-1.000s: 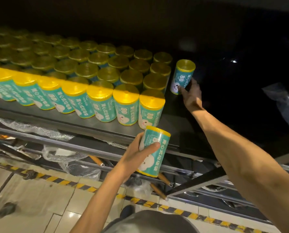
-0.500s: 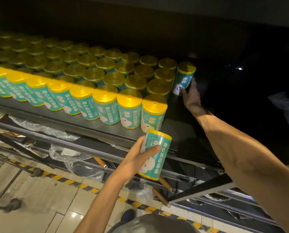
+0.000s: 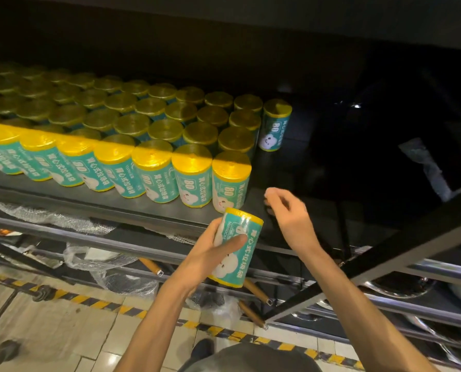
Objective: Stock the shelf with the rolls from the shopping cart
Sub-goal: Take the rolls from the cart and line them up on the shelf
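Pulled back from the teal, yellow-capped cylindrical roll (image 3: 274,126) standing at the stocked rows' right end on the dark metal shelf (image 3: 291,170): right hand (image 3: 288,213), loosely curled, empty. Gripped at lower centre, tilted, by left hand (image 3: 210,260): another teal roll (image 3: 236,248).

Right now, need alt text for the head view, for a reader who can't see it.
A person's left hand holds a teal-and-yellow roll below the front edge of a dark shelf, while the empty right hand hangs open beside it. Rows of matching rolls stand upright across the shelf's left part.
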